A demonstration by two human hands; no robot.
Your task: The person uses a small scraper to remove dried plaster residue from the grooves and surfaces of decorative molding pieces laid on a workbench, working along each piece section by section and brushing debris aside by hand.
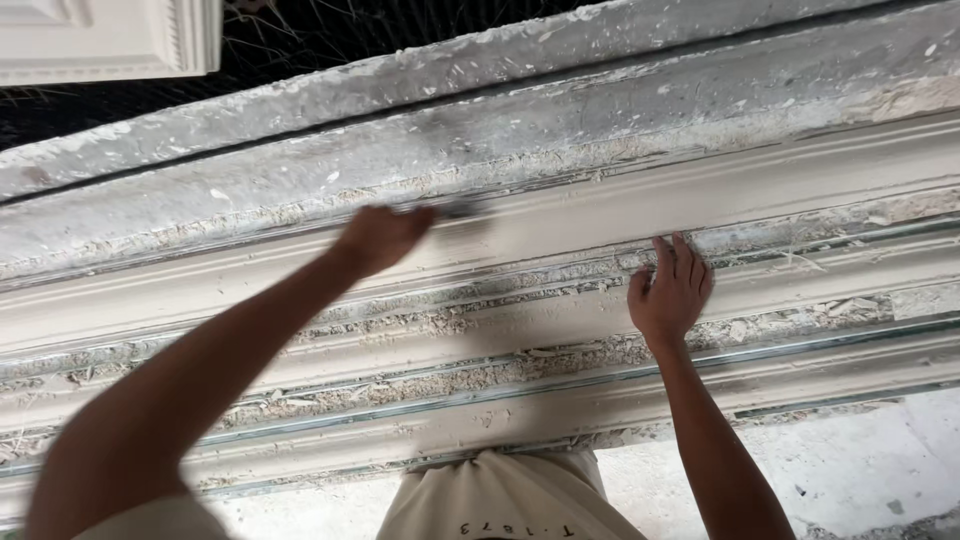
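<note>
Plaster-crusted surface (300, 130) carries long white moulding (600, 215); my left hand (380, 238) looks clamped on a blurred tool (455, 210) mid-smoothing, right hand (670, 290) flat, fingers apart. Next: steady pressure.

this is looking like a plaster moulding workshop. long white cornice mouldings (620, 215) are lying on a plaster-crusted workbench (300, 110), with a moulded white panel (100, 35) sitting beyond.

both arms reach forward, left hand (382, 238) curled and blurred, right hand (671, 288) flat, fingers together.
</note>
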